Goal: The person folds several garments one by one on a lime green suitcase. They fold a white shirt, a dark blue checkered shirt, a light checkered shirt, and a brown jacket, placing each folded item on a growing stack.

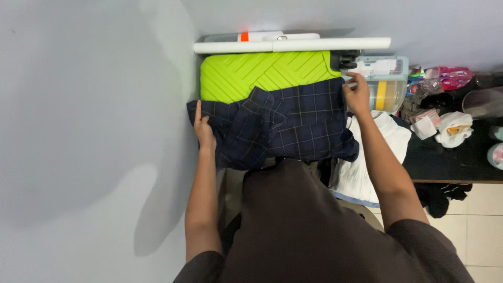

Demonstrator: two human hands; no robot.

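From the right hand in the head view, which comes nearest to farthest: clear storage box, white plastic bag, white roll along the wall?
From the right hand:
1. Clear storage box, just right, almost touching.
2. White roll, above, against the wall.
3. White plastic bag, far right on the dark table.

A plain pale grey wall (78,131) fills the left half of the frame, meeting a second wall (419,26) along the top. Soft shadows fall across the left wall. At lower right, light beige floor tiles (482,225) show beneath a dark tabletop (445,162).
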